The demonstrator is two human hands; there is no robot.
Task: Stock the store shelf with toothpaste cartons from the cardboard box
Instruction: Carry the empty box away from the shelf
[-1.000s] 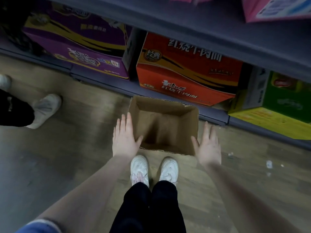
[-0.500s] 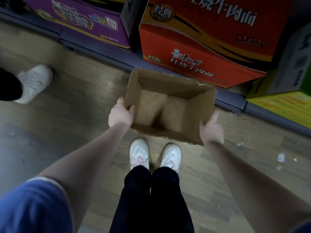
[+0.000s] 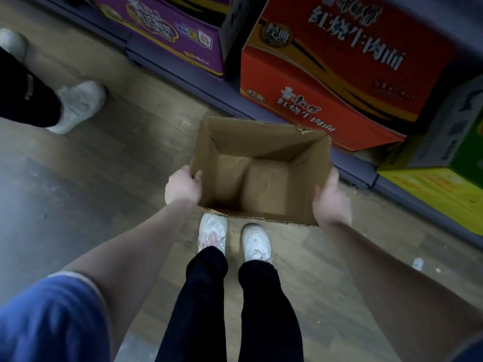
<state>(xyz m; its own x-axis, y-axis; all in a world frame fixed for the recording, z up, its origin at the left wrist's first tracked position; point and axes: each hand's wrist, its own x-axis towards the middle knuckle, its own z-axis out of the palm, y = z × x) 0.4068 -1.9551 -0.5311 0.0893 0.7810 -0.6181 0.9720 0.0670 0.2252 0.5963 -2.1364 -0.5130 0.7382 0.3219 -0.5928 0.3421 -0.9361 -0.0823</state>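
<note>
An open brown cardboard box (image 3: 308, 184) is in the middle of the view, above my white shoes, with nothing inside it. My left hand (image 3: 183, 188) grips its left wall, thumb hooked over the rim. My right hand (image 3: 330, 202) holds the right wall from outside, thumb along the top edge. No toothpaste cartons are in sight.
A low grey shelf base (image 3: 183, 71) runs across the top, carrying a purple case (image 3: 167, 30), a red-orange noodle case (image 3: 339, 69) and a yellow-green case (image 3: 441, 189). Another person's leg and white shoe (image 3: 78, 105) stand at left on the wooden floor. Small scraps lie at right.
My hands went from hovering open beside the box to gripping both its sides. The box now sits higher and closer in the view, and the camera has dipped lower.
</note>
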